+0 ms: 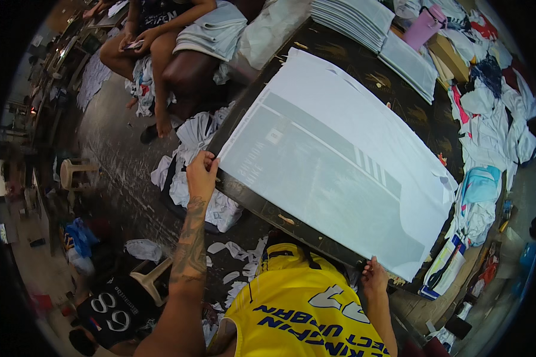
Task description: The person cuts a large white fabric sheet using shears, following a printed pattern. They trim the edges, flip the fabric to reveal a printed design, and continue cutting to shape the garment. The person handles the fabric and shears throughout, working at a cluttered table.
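Your yellow jersey (298,315) fills the foreground. Your left hand (201,174) pinches the grey printed sheet's (321,172) corner on the dark bench (393,89); your right hand (374,275) grips its near edge.

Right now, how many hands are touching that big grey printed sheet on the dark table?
2. The left hand grips the big grey printed sheet at its near-left corner; the right hand holds its near-right edge on the dark table. None seem hidden.

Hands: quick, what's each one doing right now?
Left hand: closed on the near-left corner of the sheet.
Right hand: gripping the sheet's near-right edge.
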{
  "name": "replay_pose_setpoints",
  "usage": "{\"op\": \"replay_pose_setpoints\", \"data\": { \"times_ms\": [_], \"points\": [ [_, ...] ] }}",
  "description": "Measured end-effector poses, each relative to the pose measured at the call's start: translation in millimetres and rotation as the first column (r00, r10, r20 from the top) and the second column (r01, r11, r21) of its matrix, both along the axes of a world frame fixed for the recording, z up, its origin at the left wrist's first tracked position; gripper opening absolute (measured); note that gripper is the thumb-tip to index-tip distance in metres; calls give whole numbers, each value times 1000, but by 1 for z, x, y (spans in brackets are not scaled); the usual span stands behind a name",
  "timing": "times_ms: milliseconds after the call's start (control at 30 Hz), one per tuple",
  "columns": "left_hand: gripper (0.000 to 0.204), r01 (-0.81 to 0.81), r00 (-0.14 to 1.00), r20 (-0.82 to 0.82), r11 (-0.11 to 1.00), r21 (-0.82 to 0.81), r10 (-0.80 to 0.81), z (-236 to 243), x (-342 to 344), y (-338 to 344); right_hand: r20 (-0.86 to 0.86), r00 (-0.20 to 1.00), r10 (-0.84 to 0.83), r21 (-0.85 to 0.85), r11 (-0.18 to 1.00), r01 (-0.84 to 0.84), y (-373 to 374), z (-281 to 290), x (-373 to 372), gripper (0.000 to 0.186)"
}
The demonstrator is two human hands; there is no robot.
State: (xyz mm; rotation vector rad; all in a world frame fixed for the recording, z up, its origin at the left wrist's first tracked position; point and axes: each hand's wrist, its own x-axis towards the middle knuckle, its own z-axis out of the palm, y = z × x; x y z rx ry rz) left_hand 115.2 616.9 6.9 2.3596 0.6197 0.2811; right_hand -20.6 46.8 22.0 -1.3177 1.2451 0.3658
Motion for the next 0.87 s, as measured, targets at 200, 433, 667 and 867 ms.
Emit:
{"op": "replay_pose_setpoints", "data": {
  "times_ms": [200,433,667,867],
  "points": [
    [70,209,966,60,899,385,-250,-25,40,-64,132,829,543,-708,637,-305,-65,20,-4,15],
    [79,320,933,-344,687,653,-107,-6,51,-88,-310,897,314,-881,259,-395,-266,47,-44,76],
    [47,931,335,38,337,141,-942,15,-20,-363,-144,925,352,-975,110,-193,-295,1,-68,54],
    [30,994,-83,-17,-81,-79,-996,20,-61,-516,-53,919,390,-728,615,-303,-358,30,-51,46]
  ]
}}
